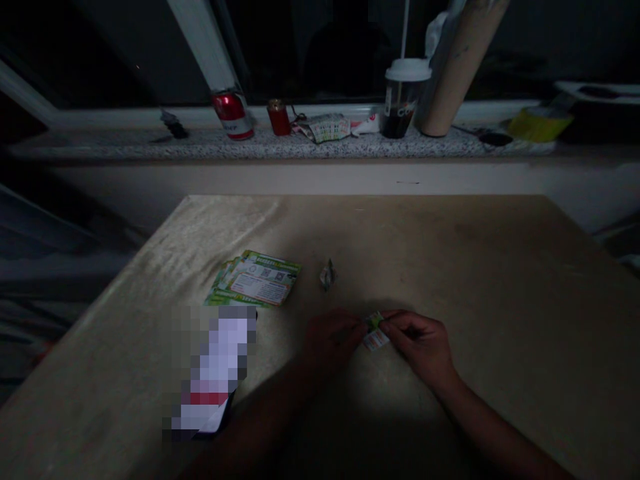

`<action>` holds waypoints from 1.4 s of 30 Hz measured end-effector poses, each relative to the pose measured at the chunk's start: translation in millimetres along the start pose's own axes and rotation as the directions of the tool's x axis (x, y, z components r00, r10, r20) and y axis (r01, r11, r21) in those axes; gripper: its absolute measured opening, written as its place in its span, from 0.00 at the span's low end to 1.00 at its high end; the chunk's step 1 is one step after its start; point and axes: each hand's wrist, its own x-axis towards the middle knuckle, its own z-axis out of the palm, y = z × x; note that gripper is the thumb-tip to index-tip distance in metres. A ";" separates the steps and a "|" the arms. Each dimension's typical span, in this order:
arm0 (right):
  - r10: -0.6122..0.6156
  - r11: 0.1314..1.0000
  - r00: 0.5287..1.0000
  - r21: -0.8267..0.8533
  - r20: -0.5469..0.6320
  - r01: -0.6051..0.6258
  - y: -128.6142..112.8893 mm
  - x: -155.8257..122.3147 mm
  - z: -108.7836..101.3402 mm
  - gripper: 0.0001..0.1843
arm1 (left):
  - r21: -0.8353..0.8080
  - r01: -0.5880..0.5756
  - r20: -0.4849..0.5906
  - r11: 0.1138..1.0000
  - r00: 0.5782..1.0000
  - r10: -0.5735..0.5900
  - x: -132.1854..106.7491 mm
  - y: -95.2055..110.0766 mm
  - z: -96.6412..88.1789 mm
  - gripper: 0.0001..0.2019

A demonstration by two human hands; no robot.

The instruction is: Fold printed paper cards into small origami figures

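Observation:
Between both hands is a small piece of folded green and white printed paper [376, 339], held just above the table. My left hand [334, 337] pinches its left edge, and my right hand [417, 337] grips the right edge between thumb and fingers. Beyond them stands a small folded paper piece [328, 275], its point turned up. A fanned stack of green printed leaflets [265, 280] lies to the left. Nearer to me, beside my left forearm, rests a phone [220, 373] with a lit, blurred screen.
The table [475, 260] has a pale cover and reaches the wall below the window. On the speckled sill [270, 147] stand a red can [233, 117], a red lighter-like item [279, 119], crumpled packaging [325, 128], a lidded cup [399, 100] with a straw and a cardboard tube [457, 73].

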 end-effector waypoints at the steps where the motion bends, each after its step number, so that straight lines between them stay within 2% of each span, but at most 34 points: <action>1: -0.002 1.000 1.000 0.004 0.001 0.002 0.2 0.1 -0.1 0.07 | -0.004 0.005 -0.003 1.000 1.000 -0.005 0.2 0.5 -0.2 0.10; 17: -0.014 1.000 1.000 0.008 -0.025 0.014 0.4 -1.1 0.9 0.06 | -0.028 0.048 -0.056 0.998 0.997 -0.050 -0.9 5.5 6.1 0.08; 25: -0.022 1.000 1.000 0.022 0.009 0.022 -2.3 -0.1 1.3 0.07 | -0.082 0.115 -0.115 0.990 0.986 -0.124 -7.1 2.7 11.5 0.06; 27: -0.028 0.999 1.000 0.019 0.013 0.028 -3.0 -0.1 1.4 0.07 | -0.113 0.144 -0.120 0.983 0.980 -0.157 -7.6 2.5 11.7 0.08; 30: -0.036 0.999 0.999 0.007 0.016 0.035 -3.9 -0.4 1.8 0.08 | -0.158 0.179 -0.092 0.971 0.976 -0.195 -6.2 1.5 11.8 0.18; 31: -0.038 0.999 0.999 0.002 0.016 0.038 -4.1 -0.5 1.9 0.08 | -0.172 0.189 -0.069 0.967 0.977 -0.203 -5.3 1.0 11.9 0.18; 36: -0.048 0.999 0.999 -0.024 0.018 0.049 -3.0 -1.0 2.2 0.07 | -0.227 0.252 0.044 0.941 0.968 -0.248 -1.3 -2.0 12.5 0.10; 42: -0.062 0.997 0.998 -0.037 0.029 0.063 -3.1 -3.1 0.7 0.04 | -0.302 0.285 0.072 0.910 0.958 -0.276 -0.8 -1.4 11.5 0.10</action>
